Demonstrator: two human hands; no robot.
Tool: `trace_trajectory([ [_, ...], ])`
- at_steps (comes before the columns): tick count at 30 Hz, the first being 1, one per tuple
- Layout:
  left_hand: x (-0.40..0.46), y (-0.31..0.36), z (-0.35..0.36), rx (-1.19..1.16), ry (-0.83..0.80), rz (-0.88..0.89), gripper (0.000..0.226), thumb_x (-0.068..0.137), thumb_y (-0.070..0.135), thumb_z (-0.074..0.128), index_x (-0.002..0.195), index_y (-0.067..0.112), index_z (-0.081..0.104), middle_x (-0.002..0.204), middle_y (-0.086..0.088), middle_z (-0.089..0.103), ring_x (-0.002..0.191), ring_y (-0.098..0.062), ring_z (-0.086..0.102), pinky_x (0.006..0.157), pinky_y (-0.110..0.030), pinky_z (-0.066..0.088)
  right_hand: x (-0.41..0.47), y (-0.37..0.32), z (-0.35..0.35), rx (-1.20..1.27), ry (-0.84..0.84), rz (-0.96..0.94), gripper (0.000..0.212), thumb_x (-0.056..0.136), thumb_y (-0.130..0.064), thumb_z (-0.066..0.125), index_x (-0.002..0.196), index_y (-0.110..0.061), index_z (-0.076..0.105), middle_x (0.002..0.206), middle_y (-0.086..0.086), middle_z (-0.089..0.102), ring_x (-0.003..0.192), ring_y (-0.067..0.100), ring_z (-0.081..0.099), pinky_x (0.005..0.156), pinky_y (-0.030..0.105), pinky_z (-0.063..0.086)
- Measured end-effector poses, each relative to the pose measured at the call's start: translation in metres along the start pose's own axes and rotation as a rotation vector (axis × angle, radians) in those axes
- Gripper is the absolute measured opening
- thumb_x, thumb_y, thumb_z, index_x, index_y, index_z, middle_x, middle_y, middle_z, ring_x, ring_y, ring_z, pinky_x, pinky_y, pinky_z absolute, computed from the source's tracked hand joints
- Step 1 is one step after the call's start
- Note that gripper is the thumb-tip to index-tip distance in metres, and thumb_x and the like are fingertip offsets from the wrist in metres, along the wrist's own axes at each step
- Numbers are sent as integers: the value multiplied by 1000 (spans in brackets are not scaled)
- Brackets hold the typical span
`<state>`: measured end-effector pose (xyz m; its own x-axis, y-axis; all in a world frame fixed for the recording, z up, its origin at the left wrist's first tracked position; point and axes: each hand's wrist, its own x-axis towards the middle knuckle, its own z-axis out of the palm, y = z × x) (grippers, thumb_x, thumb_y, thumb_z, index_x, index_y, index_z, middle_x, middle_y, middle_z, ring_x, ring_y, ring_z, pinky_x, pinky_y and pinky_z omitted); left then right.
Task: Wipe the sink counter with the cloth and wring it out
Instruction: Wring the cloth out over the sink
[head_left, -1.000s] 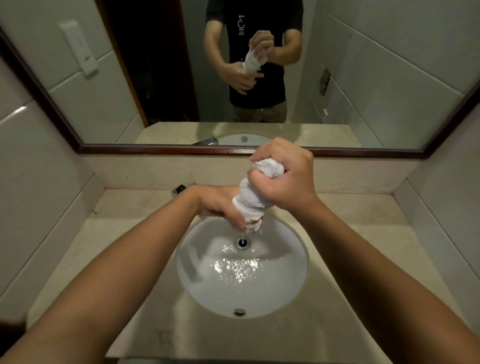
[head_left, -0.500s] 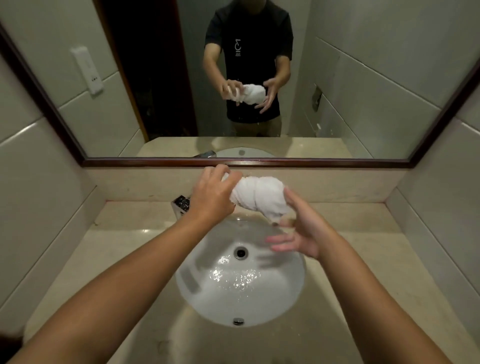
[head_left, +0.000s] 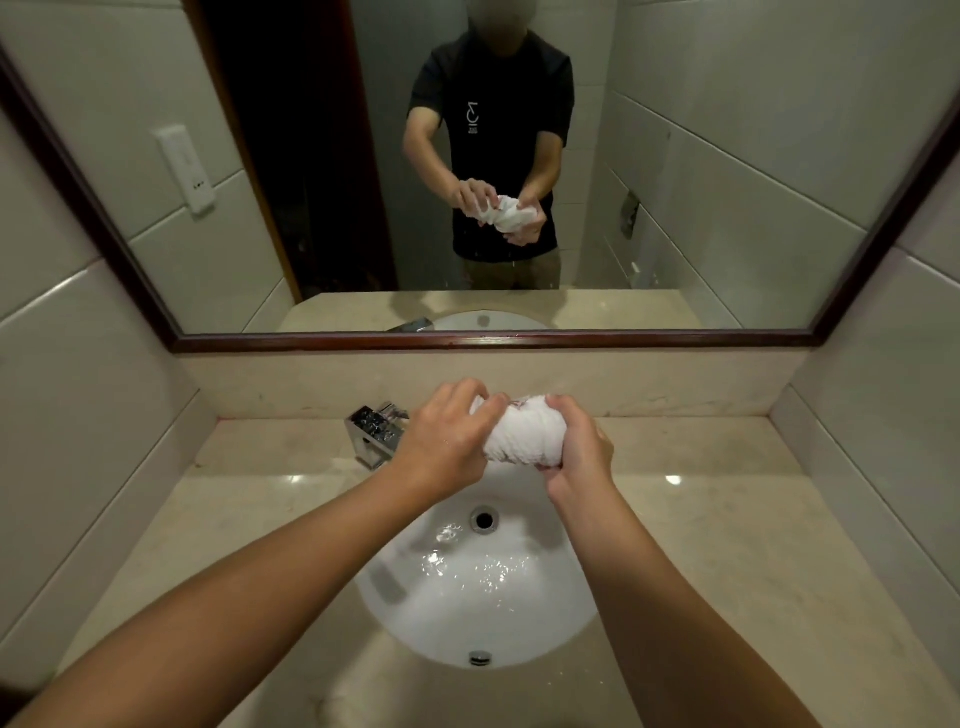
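Cloth (head_left: 524, 434) is sitting bunched into a fat white roll, held up in the air over the far edge of the sink (head_left: 571, 618), just in front of the backsplash. Its long axis is running pretty much left to right, so it's lying straight across between the two hands. Left hand (head_left: 447, 441) is clenching the left end from above, fingers curling over the top. Right hand (head_left: 576, 449) is cupping the right end from below and the side, fingers wrapping round it too, so both are gripping the cloth. They're sitting level with each other, neither really nearer, and the roll is short enough that they're almost touching.

That's the thing the next twist is hanging on, I reckon: with the roll lying crosswise, the hands would be turning opposite ways around that left-right axis. Water is pooling in the sink below, and the tap (head_left: 376, 434) is sitting just left of the left hand on the table (head_left: 753, 519).
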<state>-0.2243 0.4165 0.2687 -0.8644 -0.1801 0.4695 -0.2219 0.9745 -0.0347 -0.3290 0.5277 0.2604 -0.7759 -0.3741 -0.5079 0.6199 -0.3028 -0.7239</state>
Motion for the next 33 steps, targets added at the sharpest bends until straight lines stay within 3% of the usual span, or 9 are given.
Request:
trace_trajectory([
  [2, 0, 1, -5, -54, -77, -64, 68, 59, 11, 75, 125, 17, 60, 104, -10, 59, 84, -30, 59, 60, -34, 49, 2, 0, -1, 18, -27, -68, 18, 74, -6, 75, 91, -9, 69, 85, 12, 68, 78, 32, 67, 74, 47, 57],
  [6, 4, 2, -18, -119, -182, -102, 87, 68, 16, 71, 147, 25, 38, 113, -8, 57, 98, -29, 57, 76, -34, 44, 6, -3, -5, -27, -129, -158, 25, 68, -11, 75, 91, -8, 69, 84, 12, 65, 79, 31, 64, 71, 42, 50],
  [10, 7, 4, -27, -186, -234, -169, 95, 73, 23, 71, 153, 32, 22, 118, -2, 54, 106, -24, 54, 84, -32, 38, 6, -16, -5, -175, -234, -300, 21, 64, -16, 71, 84, -7, 70, 81, 11, 67, 77, 28, 64, 70, 40, 51],
  [12, 9, 4, -29, -223, -228, -201, 93, 73, 24, 72, 152, 32, 25, 122, -1, 53, 111, -23, 53, 89, -31, 39, 7, -23, -5, -260, -289, -360, 23, 68, -17, 70, 90, -12, 74, 88, 7, 73, 82, 25, 68, 72, 38, 55],
  [15, 13, 4, -32, -257, -191, -195, 72, 73, 26, 73, 140, 30, 48, 121, 0, 54, 110, -22, 55, 88, -31, 41, 8, -30, -7, -281, -371, -336, 31, 80, -11, 68, 109, -23, 74, 107, 2, 75, 95, 20, 72, 81, 36, 58],
  [20, 18, 5, -40, -282, -210, -202, 61, 70, 30, 75, 128, 30, 57, 120, 3, 60, 109, -20, 57, 89, -32, 42, -3, -35, 0, -262, -262, -414, 9, 64, -11, 68, 69, -13, 75, 77, 10, 72, 73, 23, 67, 69, 36, 53],
  [25, 22, 5, -46, -362, -191, -263, 52, 60, 27, 81, 110, 28, 65, 92, 7, 60, 88, -18, 58, 70, -25, 38, -23, -49, 14, -288, -229, -578, 9, 68, -1, 69, 67, -9, 73, 65, 6, 67, 63, 16, 64, 59, 29, 51],
  [28, 23, 1, -48, -565, -202, -358, 40, 55, 15, 82, 91, 24, 66, 77, 7, 60, 72, -17, 57, 60, -24, 41, -35, -59, 27, -384, -243, -707, 6, 63, -9, 68, 65, -12, 73, 61, -1, 67, 60, 10, 62, 54, 24, 49],
  [33, 23, -6, -45, -1013, -243, -464, 34, 57, -10, 76, 78, 12, 61, 66, 5, 57, 57, -8, 49, 51, -21, 39, -47, -71, 47, -587, -284, -875, 10, 63, -17, 67, 67, -12, 74, 60, -4, 67, 62, 14, 64, 56, 30, 51],
])
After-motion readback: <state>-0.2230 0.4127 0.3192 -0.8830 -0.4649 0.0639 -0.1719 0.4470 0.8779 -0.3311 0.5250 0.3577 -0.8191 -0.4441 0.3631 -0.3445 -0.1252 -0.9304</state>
